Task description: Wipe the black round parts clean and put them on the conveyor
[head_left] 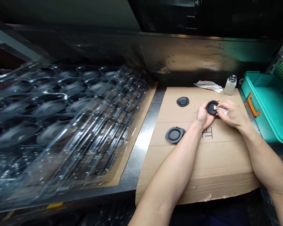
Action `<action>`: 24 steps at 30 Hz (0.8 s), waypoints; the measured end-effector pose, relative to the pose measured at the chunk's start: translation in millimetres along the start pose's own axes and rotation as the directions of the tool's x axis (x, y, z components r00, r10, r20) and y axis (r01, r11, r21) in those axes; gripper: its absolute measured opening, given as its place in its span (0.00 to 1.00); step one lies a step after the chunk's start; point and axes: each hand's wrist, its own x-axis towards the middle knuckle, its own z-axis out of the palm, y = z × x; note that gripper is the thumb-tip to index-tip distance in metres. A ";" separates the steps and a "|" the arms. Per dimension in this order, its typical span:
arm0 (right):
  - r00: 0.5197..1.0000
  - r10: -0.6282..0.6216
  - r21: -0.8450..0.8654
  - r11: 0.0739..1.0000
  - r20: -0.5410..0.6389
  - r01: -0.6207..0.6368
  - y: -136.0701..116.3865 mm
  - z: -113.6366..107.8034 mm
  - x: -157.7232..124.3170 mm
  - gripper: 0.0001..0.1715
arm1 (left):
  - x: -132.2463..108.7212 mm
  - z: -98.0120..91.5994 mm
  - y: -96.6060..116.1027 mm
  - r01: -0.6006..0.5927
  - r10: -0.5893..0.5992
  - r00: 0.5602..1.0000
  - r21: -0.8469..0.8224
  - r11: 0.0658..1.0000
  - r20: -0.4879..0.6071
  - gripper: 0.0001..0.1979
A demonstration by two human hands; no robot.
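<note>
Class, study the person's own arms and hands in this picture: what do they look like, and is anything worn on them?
The left hand and right hand are both bare, with no gloves or rings visible. The left forearm and right forearm show no sleeves, watches, bracelets, cables or printed markings.

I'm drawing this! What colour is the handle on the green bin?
The handle is orange, shown in the head view.

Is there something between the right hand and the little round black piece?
Yes, a white cloth: the right hand pinches it, its tip over the black piece in the left hand.
</note>
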 end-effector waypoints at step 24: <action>0.986 0.083 -0.119 0.991 0.147 -0.066 -6.6 14.5 -6.9 0.09 | -2.9 10.4 -6.8 -0.013 0.008 0.996 -0.068 0.998 -0.086 0.26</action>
